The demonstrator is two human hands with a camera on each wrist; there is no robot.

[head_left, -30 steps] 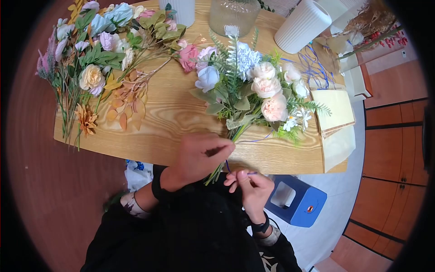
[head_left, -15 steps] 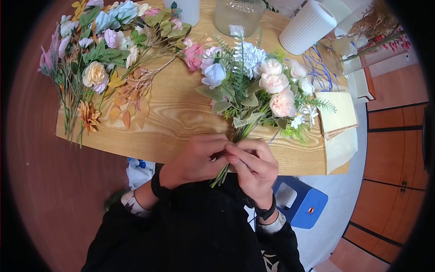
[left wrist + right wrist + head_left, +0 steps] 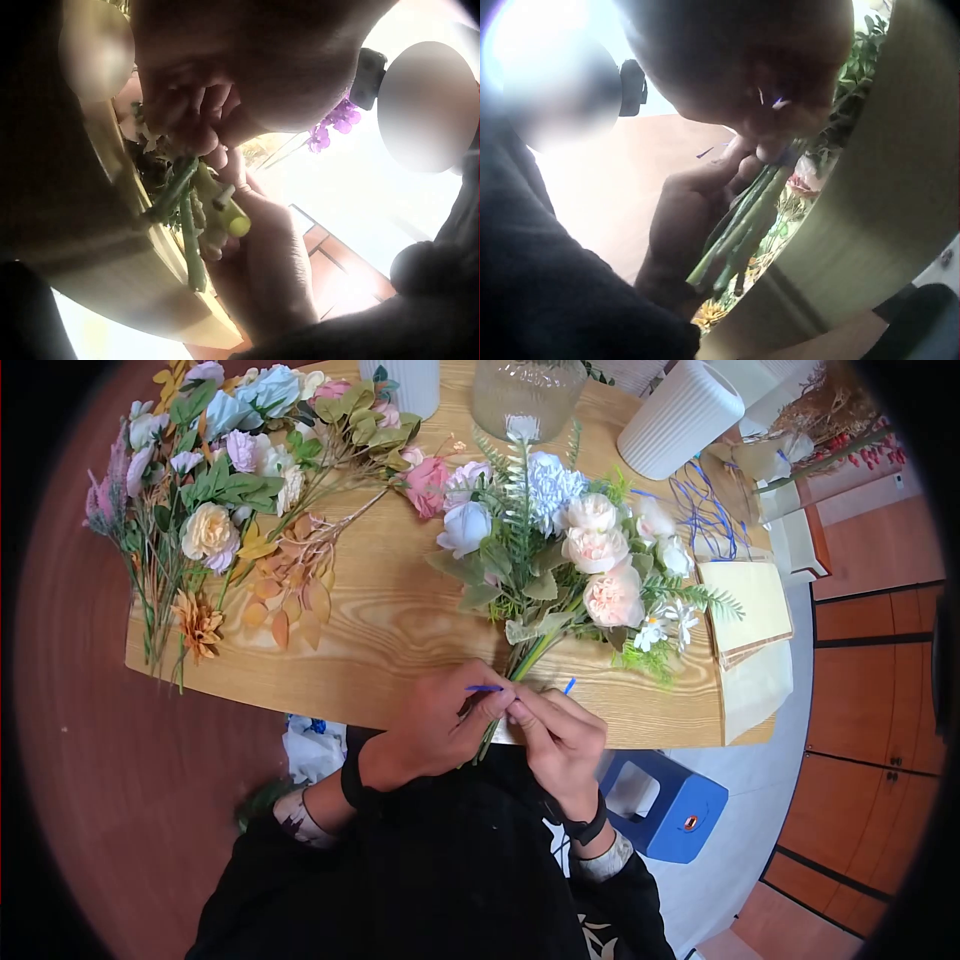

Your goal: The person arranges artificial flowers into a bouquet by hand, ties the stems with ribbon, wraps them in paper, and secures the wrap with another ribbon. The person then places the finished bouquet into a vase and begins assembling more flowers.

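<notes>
A bouquet of artificial flowers (image 3: pixel 612 600) in pale pink, white and blue, with green leaves, leans over the table edge in the head view, its stems (image 3: pixel 535 650) pointing toward the person. My left hand (image 3: pixel 440 718) grips those stems from the left. From the right, my right hand (image 3: pixel 562 745) meets it, thumb and forefinger pinching a thin blue string (image 3: pixel 485 688) at the stems. One string end pokes out over the left hand, another above the right fingers. Cut stem ends (image 3: pixel 196 262) hang below the fingers in the left wrist view; the string's wrap is hidden by the fingers.
Loose artificial flowers (image 3: pixel 210 530) lie across the left of the wooden table (image 3: pixel 390 610). A glass vase (image 3: pixel 525 405) and white ribbed vases (image 3: pixel 680 420) stand at the back. Tangled blue string (image 3: pixel 705 510) and cream paper sheets (image 3: pixel 745 610) lie right; a blue bin (image 3: pixel 665 805) sits below.
My right hand has come up from below the table edge to the left hand at the stems, bringing the blue string. A string end now shows over the left hand.
</notes>
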